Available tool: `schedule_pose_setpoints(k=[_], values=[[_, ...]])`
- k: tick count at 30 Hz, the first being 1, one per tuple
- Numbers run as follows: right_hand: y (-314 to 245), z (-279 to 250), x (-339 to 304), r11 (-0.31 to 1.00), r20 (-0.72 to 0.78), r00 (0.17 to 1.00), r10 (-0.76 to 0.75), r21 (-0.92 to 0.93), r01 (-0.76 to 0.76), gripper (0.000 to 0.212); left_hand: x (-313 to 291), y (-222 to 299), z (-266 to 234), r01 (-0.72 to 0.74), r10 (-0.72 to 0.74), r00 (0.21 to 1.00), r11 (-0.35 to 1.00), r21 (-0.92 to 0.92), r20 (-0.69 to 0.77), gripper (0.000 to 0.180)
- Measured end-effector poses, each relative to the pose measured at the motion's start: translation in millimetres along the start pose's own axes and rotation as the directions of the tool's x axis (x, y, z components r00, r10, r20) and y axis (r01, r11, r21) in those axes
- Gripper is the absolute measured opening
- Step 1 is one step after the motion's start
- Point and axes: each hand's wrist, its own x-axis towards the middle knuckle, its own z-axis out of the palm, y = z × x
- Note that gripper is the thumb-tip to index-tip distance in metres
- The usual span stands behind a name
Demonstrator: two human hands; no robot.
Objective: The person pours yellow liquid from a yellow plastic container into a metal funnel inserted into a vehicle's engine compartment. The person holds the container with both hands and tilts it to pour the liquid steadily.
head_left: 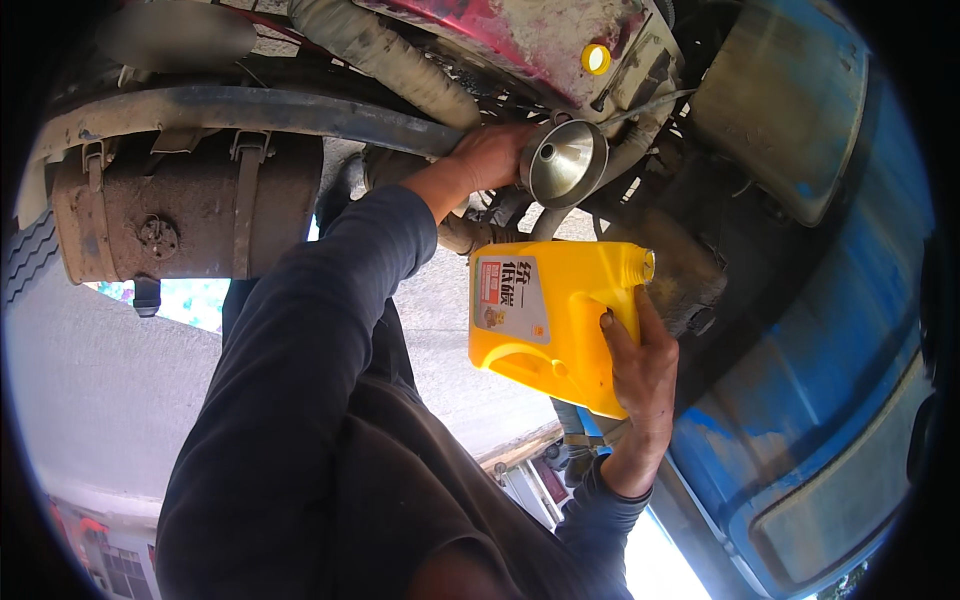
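Note:
A shiny metal funnel [562,170] faces me with its wide mouth, and its central hole shows. My left hand [492,157] reaches up to its left edge and is closed on it; the fingertips are partly hidden behind the rim. Lower and to the right, my right hand [642,360] grips a yellow plastic oil jug [570,310] by its handle side, thumb across the front. The jug has a printed label, and its uncapped neck [640,264] points to the upper right, below the funnel and apart from it. A yellow cap [596,58] rests on the dirty red panel above.
A grimy hose [385,60] and a curved metal beam [250,110] run across the upper left. Beneath the beam hangs a strapped, rusty brown tank [200,215]. Blue vehicle bodywork [800,400] fills the right side. Pale concrete ground [130,390] lies below.

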Motion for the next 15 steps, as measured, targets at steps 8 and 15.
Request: schedule_pose_setpoints(k=[8,15], values=[[-21.6,-15.2,9.7,0.984,0.146,0.984,-0.1,-0.134,0.12,0.052,2.8,-14.8,5.3,0.012,-0.013,0.999,1.0,0.022,0.033,0.048],[-30.3,-25.6,37.5,0.9,0.353,0.9,-0.257,-0.252,0.356,0.033,5.3,-12.0,9.1,0.028,-0.029,0.999,0.999,0.026,0.031,0.049]])
